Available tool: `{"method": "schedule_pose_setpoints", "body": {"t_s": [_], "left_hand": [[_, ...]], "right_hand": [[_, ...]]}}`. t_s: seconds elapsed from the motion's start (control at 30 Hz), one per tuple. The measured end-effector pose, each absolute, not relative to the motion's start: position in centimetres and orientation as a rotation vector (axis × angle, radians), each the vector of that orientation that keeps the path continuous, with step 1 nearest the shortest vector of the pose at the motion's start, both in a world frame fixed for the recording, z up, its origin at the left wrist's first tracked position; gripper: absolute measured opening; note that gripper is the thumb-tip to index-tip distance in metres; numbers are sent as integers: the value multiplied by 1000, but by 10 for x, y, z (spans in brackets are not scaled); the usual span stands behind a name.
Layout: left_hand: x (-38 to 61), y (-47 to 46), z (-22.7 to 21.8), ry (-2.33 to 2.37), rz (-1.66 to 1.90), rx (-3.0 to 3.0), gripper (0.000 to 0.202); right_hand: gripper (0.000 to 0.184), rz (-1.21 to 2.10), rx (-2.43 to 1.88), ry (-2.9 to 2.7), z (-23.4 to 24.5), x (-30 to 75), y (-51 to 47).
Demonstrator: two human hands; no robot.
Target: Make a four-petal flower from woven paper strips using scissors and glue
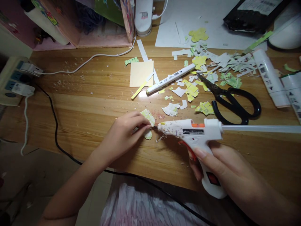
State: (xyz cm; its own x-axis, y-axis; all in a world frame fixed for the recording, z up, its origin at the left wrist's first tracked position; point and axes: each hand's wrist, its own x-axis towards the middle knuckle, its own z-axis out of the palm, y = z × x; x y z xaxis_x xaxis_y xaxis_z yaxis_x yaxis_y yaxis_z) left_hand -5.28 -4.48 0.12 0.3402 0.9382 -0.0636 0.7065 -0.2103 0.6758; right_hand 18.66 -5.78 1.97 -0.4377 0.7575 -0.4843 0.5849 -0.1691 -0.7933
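My right hand [219,164] is wrapped round the handle of a white hot glue gun [195,133], a finger on its orange trigger. The gun lies level, its nozzle pointing left, and a clear glue stick [261,128] juts from its back. My left hand [125,133] pinches a small yellow-green paper cut-out [148,117] against the wooden desk [89,106]. The nozzle tip touches or nearly touches that paper at my left fingertips.
Black scissors [231,99], a white marker [170,78], a cream paper square [141,72] and many paper scraps [211,67] lie behind the hands. Two glue tubes [270,77] are at right. A black cable [55,125] crosses the desk's front edge, and a power strip [16,80] sits at left.
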Motion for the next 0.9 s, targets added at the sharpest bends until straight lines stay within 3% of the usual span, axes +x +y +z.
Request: {"method": "schedule_pose_setpoints", "body": {"t_s": [0.9], "left_hand": [[-53,-44,2,1440,490,1994,10]], "right_hand": [[52,1603,-1531,-2002,21,185,-62]]}}
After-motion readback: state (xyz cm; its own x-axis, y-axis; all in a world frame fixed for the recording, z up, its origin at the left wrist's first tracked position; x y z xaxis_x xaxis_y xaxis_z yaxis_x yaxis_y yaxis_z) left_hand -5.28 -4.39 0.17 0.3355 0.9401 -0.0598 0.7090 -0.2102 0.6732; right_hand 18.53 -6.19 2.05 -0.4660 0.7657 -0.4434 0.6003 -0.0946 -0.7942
